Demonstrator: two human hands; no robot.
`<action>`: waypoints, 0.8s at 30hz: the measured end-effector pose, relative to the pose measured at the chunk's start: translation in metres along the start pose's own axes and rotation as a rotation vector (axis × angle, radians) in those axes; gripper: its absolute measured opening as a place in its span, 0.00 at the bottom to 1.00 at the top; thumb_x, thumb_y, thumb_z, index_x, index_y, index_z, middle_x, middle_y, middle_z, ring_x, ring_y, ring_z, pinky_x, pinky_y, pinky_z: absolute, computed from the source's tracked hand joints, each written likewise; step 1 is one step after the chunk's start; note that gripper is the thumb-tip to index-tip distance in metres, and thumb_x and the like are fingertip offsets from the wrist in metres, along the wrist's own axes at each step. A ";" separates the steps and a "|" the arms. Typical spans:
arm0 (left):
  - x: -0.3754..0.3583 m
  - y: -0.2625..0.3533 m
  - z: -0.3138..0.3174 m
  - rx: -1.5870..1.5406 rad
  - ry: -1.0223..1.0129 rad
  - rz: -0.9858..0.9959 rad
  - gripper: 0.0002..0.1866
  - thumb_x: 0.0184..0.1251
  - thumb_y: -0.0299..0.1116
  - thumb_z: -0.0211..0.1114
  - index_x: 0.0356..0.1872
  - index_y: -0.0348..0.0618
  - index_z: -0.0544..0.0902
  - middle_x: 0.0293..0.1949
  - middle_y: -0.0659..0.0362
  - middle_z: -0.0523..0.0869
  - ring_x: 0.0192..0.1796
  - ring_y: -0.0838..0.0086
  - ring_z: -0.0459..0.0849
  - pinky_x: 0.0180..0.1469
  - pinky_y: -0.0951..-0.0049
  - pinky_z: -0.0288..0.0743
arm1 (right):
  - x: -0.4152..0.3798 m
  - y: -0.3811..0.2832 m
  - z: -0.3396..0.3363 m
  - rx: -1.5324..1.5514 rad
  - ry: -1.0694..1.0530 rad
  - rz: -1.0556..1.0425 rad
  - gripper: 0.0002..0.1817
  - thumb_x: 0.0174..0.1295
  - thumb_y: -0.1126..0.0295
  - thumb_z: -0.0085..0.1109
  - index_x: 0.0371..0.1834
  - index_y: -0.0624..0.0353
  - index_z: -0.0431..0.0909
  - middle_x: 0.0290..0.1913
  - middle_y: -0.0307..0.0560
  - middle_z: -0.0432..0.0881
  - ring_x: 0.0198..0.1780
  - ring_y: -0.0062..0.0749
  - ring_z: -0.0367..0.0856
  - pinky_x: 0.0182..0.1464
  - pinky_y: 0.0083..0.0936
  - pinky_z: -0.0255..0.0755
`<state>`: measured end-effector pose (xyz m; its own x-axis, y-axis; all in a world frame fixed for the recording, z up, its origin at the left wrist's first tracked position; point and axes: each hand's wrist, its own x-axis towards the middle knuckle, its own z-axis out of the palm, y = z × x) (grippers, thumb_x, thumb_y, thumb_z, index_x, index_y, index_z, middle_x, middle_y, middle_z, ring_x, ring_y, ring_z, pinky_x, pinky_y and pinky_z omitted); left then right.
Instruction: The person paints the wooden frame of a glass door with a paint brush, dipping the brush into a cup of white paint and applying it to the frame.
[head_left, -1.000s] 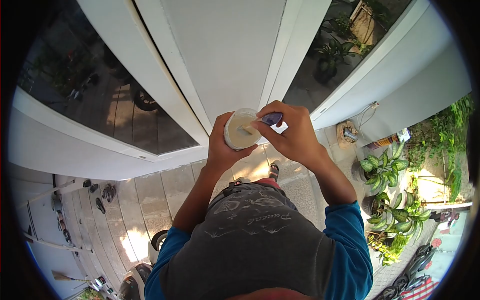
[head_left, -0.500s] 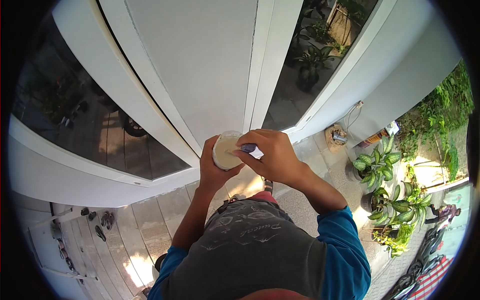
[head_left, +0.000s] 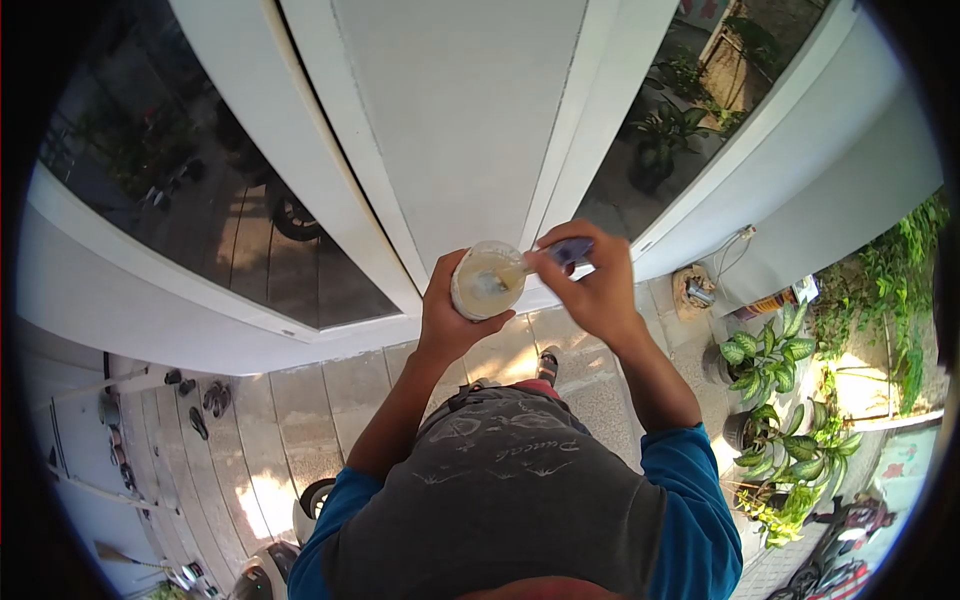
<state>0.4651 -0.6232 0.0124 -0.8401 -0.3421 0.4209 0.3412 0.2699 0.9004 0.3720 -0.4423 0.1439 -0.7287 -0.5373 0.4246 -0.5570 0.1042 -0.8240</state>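
My left hand [head_left: 446, 315] is wrapped around a clear plastic cup [head_left: 466, 303], its thumb along the near side. Pale, creamy paint [head_left: 480, 292] lies in the cup, with a whitish patch in the middle. My right hand [head_left: 602, 290] grips a paintbrush [head_left: 570, 251] by its purple-blue handle, right of the cup. The brush slants toward the cup, and its lighter end reaches over the rim to the paint. How deep the bristles sit is hard to make out.
Ahead stands a white door panel [head_left: 455, 110] between dark glass panes [head_left: 660, 110]. Potted plants [head_left: 770, 350] line the right side, near a brown container with a can [head_left: 693, 292]. Shoes [head_left: 215, 400] lie on the paved floor [head_left: 310, 425] at left.
My right hand has moved away from the cup to the right, and the brush now lies more slanted with more of its handle showing. The whole view has shifted slightly.
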 end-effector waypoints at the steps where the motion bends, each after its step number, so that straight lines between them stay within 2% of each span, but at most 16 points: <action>1: 0.001 0.000 -0.001 -0.023 0.003 -0.022 0.45 0.45 0.34 0.89 0.65 0.42 0.72 0.58 0.53 0.82 0.61 0.65 0.84 0.63 0.64 0.78 | 0.002 0.007 -0.001 0.103 0.044 0.071 0.10 0.63 0.71 0.74 0.39 0.64 0.84 0.32 0.44 0.89 0.31 0.22 0.88 0.33 0.21 0.78; 3: 0.002 0.001 -0.002 -0.014 0.011 -0.026 0.45 0.45 0.34 0.89 0.66 0.42 0.72 0.58 0.53 0.82 0.61 0.65 0.84 0.64 0.64 0.78 | 0.007 0.012 -0.001 0.313 0.151 0.145 0.10 0.66 0.70 0.73 0.40 0.67 0.83 0.32 0.46 0.88 0.32 0.23 0.87 0.32 0.17 0.76; 5: 0.003 0.004 -0.002 -0.002 -0.010 -0.029 0.46 0.45 0.29 0.87 0.67 0.41 0.71 0.58 0.55 0.83 0.62 0.69 0.83 0.64 0.65 0.78 | 0.012 0.021 -0.006 0.390 0.157 0.133 0.11 0.68 0.69 0.71 0.41 0.68 0.82 0.32 0.47 0.88 0.32 0.27 0.89 0.32 0.16 0.76; 7: 0.004 0.003 -0.001 0.003 -0.006 -0.051 0.46 0.45 0.29 0.87 0.67 0.41 0.71 0.58 0.55 0.84 0.61 0.70 0.83 0.64 0.65 0.78 | 0.015 0.025 -0.011 0.409 0.186 0.278 0.11 0.69 0.69 0.70 0.42 0.67 0.81 0.32 0.48 0.87 0.32 0.29 0.91 0.33 0.18 0.78; 9: 0.005 0.003 0.001 0.008 -0.002 -0.071 0.46 0.45 0.29 0.87 0.67 0.40 0.71 0.57 0.55 0.84 0.61 0.70 0.83 0.64 0.66 0.78 | 0.016 0.033 -0.012 0.416 0.192 0.289 0.11 0.70 0.69 0.69 0.42 0.66 0.80 0.33 0.49 0.88 0.33 0.32 0.92 0.32 0.19 0.78; 17: 0.012 0.004 0.014 -0.092 0.015 -0.107 0.47 0.45 0.28 0.86 0.69 0.38 0.70 0.58 0.54 0.84 0.61 0.70 0.83 0.64 0.66 0.77 | 0.018 0.069 -0.026 0.802 0.278 0.445 0.09 0.71 0.68 0.67 0.44 0.62 0.79 0.33 0.48 0.87 0.33 0.36 0.92 0.30 0.22 0.82; 20: 0.017 0.004 0.023 -0.088 0.012 -0.114 0.45 0.46 0.31 0.88 0.66 0.39 0.72 0.56 0.54 0.85 0.59 0.68 0.84 0.63 0.65 0.77 | 0.018 0.081 -0.036 0.926 0.263 0.483 0.09 0.73 0.68 0.65 0.45 0.62 0.79 0.34 0.49 0.88 0.33 0.36 0.92 0.29 0.23 0.83; 22: 0.021 0.008 0.034 -0.057 0.048 -0.057 0.44 0.45 0.31 0.88 0.66 0.39 0.73 0.55 0.55 0.85 0.59 0.69 0.84 0.64 0.65 0.77 | 0.018 0.096 -0.044 0.974 0.252 0.494 0.08 0.74 0.68 0.62 0.46 0.61 0.80 0.35 0.49 0.88 0.34 0.35 0.92 0.31 0.25 0.84; 23: 0.020 -0.009 0.042 -0.148 0.062 -0.059 0.45 0.44 0.29 0.88 0.66 0.39 0.73 0.56 0.56 0.85 0.59 0.69 0.84 0.65 0.65 0.76 | 0.020 0.100 -0.050 1.020 0.228 0.516 0.07 0.75 0.67 0.61 0.47 0.60 0.80 0.35 0.48 0.88 0.34 0.35 0.92 0.33 0.26 0.84; 24: 0.022 -0.007 0.049 -0.203 0.076 -0.067 0.45 0.43 0.28 0.88 0.66 0.40 0.73 0.56 0.56 0.85 0.59 0.69 0.84 0.64 0.65 0.77 | 0.024 0.100 -0.056 1.065 0.264 0.565 0.06 0.75 0.67 0.61 0.44 0.57 0.79 0.32 0.47 0.89 0.28 0.32 0.89 0.29 0.25 0.82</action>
<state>0.4236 -0.5882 0.0100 -0.8320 -0.4222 0.3599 0.3705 0.0599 0.9269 0.2766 -0.3985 0.0929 -0.8887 -0.4398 -0.1295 0.3745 -0.5332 -0.7586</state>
